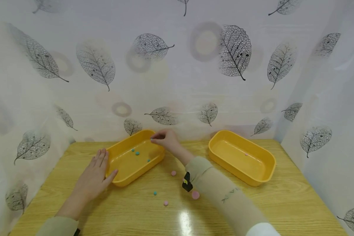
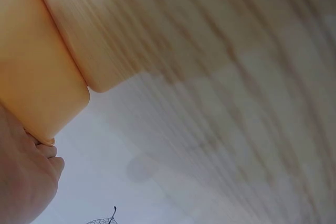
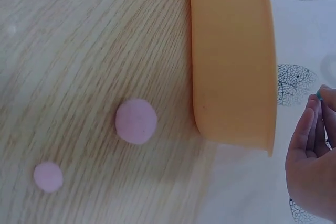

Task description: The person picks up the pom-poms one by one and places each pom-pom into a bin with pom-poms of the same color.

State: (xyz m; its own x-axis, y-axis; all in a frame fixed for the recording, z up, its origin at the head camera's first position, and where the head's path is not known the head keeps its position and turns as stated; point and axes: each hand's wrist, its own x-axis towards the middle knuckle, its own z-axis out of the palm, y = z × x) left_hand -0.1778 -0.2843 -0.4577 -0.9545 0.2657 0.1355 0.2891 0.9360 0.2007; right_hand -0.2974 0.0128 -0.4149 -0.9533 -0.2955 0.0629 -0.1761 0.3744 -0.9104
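My left hand [image 1: 94, 175] rests against the left end of a yellow tray [image 1: 135, 178], fingers straight along the wall and thumb at the near corner. Above the far right corner of that tray, my right hand [image 1: 166, 141] pinches a small teal ball [image 3: 318, 94] between thumb and fingertips; most of the ball is hidden by them. Inside the tray lie three teal balls [image 1: 137, 153], set apart from one another. From the left wrist view, the left hand [image 2: 26, 174] touches the tray's rim, with part of the hand out of frame.
On the right stands a second yellow tray [image 1: 242, 175] with a tiny pink ball [image 1: 246, 154] in it. Between the trays and nearer me, several pink balls [image 1: 195, 195] and one teal ball [image 1: 155, 193] lie on the wooden table [image 1: 129, 213]. A leaf-patterned sheet [image 1: 177, 82] encloses the back and sides.
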